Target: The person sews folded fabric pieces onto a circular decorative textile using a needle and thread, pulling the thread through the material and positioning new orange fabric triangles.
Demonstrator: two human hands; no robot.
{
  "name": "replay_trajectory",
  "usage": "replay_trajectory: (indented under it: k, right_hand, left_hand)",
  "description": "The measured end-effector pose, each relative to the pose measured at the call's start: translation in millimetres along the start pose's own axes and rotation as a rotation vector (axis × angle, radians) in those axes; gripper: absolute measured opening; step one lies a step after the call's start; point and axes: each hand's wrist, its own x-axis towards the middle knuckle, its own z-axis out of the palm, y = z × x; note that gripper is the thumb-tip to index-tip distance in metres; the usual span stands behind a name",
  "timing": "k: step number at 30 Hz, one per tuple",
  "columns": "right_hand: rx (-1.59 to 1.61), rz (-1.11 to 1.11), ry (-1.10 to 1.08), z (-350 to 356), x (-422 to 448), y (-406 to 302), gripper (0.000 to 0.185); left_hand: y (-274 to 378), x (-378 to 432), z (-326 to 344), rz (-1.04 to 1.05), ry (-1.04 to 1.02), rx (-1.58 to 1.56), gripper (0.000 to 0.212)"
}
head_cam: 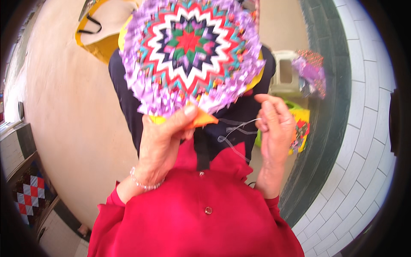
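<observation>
A round patchwork piece of folded fabric points lies across my knees, with a star-like centre and a ragged lilac border. My left hand grips its near edge, thumb on top, together with a folded orange fabric piece. To the right, my right hand is raised apart from the patchwork, fingers curled and pinching a white thread. Loops of that thread hang between the hands over my dark trousers. Whether a needle is in the fingers cannot be made out. Yellow backing cloth shows under the border.
An open yellow bag with a black handle stands at upper left. On the right are a pale plastic stool with fabric scraps and a yellow printed packet. A checked patchwork cloth lies far left. White tiles line the right side.
</observation>
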Motion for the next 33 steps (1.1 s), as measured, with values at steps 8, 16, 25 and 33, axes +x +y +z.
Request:
replay_trajectory:
  k: [8,16,25,33]
  right_hand:
    - [0.066,-0.043,-0.095,31.4,25.5,-18.9,0.008]
    - [-0.316,-0.24,-0.077,26.2,63.3,-45.5,0.013]
    - [-0.067,-0.143,0.065,-54.7,22.5,-18.5,0.014]
    - [0.151,-0.243,0.048,-130.7,-21.3,-57.4,0.018]
  left_hand:
    - [8.0,8.7,11.0,0.201,-0.035,0.088,0.007]
    - [18.9,30.6,23.6,0.151,-0.205,0.141,0.019]
    - [23.5,22.9,-10.0,0.035,-0.22,0.107,0.028]
    - [18.8,34.0,2.2,0.063,-0.096,0.153,0.024]
